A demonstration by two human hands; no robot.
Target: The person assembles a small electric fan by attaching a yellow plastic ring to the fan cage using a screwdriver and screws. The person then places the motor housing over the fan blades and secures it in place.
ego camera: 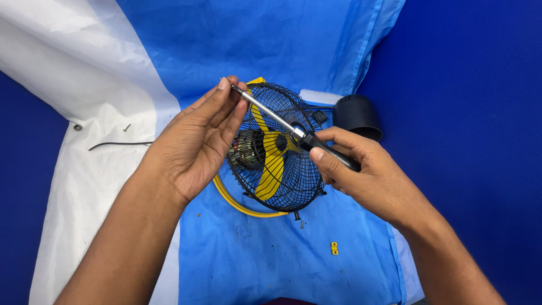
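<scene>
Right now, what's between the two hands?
Head view: the screwdriver shaft spans from right hand to left hand fingertips, over the black fan grille.

One head-worn camera looks steeply down, close over both hands and the blue sheet (254, 34)

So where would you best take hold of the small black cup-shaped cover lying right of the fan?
Grip the black cover around its round side wall, coming from above and the right. It lies tilted with its open mouth facing down and right, and that side is free. The fan cage and the right hand holding the screwdriver crowd its left.
</scene>
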